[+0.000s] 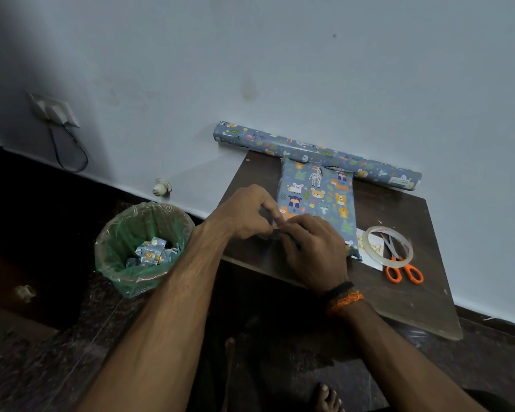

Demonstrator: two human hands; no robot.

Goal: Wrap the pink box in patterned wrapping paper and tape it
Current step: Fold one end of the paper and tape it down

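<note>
Both of your hands meet at the near end of the box (317, 200), which lies on the table (405, 292) already covered in the animal-print paper, with no pink showing. Your left hand (244, 214) has its fingers curled in, forefinger and thumb pinching at the paper's end fold. Your right hand (311, 251) lies over the same corner with its fingers bent down onto the fold; whether they pinch the paper or only press it, you cannot tell from this angle, since the hand hides its own fingertips.

The box's far end touches the roll (315, 151) against the wall. The tape (388, 246) rests just beside the box on your right, lying over the scissors (399, 263) and a white card (369, 248).

Judging by this, you are closing the near end flap, and it is not yet taped. The main risk is that reaching for the tape means lifting your right hand, and the fold could spring open or go slack if the left pinch alone cannot hold it. Tugging the flap hard could also tear the paper at the corner or slide the box into the roll. The tape sits on the scissors, so a hasty grab may drag them off the table edge, near the bin (143, 248)
</note>
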